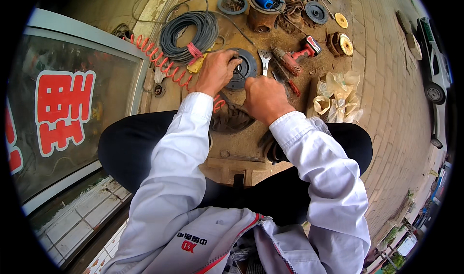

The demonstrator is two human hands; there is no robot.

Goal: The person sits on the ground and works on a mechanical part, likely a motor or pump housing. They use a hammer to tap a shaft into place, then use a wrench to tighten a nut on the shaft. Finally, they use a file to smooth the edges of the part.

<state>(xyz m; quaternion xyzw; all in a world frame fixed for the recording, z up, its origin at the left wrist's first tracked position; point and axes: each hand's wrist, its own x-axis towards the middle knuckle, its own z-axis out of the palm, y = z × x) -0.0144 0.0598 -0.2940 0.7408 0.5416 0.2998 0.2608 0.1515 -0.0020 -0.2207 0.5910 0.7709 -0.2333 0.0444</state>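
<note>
While my left hand (217,71) reaches over the near-left part of a dark grey round disc (246,66), my right hand (267,99) sits just beyond the disc's lower right edge, closed in a fist. A thin dark shaft (242,75) shows between the two, and it seems to come out of that fist; whatever handle I have there is hidden under my fingers. The left fingertips are drawn narrow near the hub, but I cannot tell whether they pinch the shaft or only rest by it. I judge that the left hand guides and steadies at the centre while the right one has the firmer grip.

The disc lies on the dusty ground in front of me, between my knees and the rusty pot (258,20), its broad face up. Being round, it has no long axis across that face; the line through its hub stands roughly upright. The shaft's long axis slants from the hub down toward my right fist.

Just right of the disc lies a silver wrench (265,64), its head pointing away from me, then a red drill (290,62); both seem placed for easy reach. The dark cable coil (203,32) lies beyond my left hand, gathered into loops, probably to stay untangled.
</note>
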